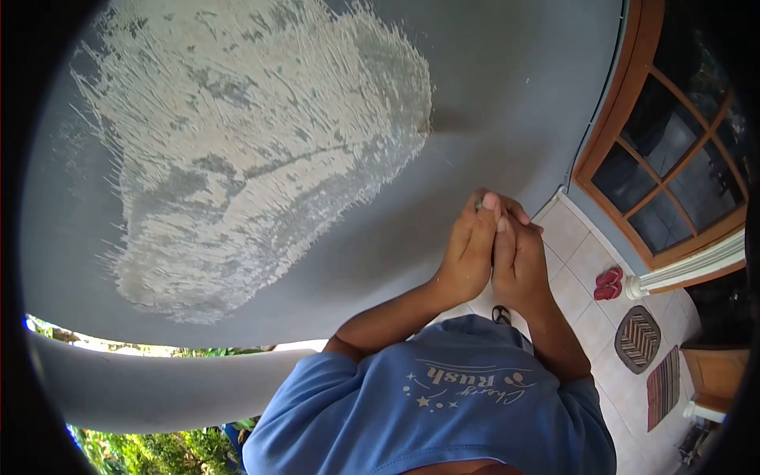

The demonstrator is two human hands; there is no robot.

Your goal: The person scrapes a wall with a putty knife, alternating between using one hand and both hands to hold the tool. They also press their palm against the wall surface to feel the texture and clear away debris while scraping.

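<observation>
Both my hands meet in front of my chest, above the blue shirt (467, 396). My left hand (469, 241) and my right hand (518, 249) press together, thumbs side by side at the top, fingers folded round each other. A small greyish bit shows near the fingertips, too small to name. Behind them stands a grey wall (507, 103) with a large rough patch (261, 158) of whitish, scraped or textured coating. My hands do not appear to touch the wall.
A wood-framed window (661, 186) is at the right. Below it on the tiled floor (570, 293) lie red sandals (609, 283), an oval mat (637, 340) and a striped mat (663, 389). A wooden cabinet (716, 376) stands lower right. Green plants (166, 450) show at lower left.
</observation>
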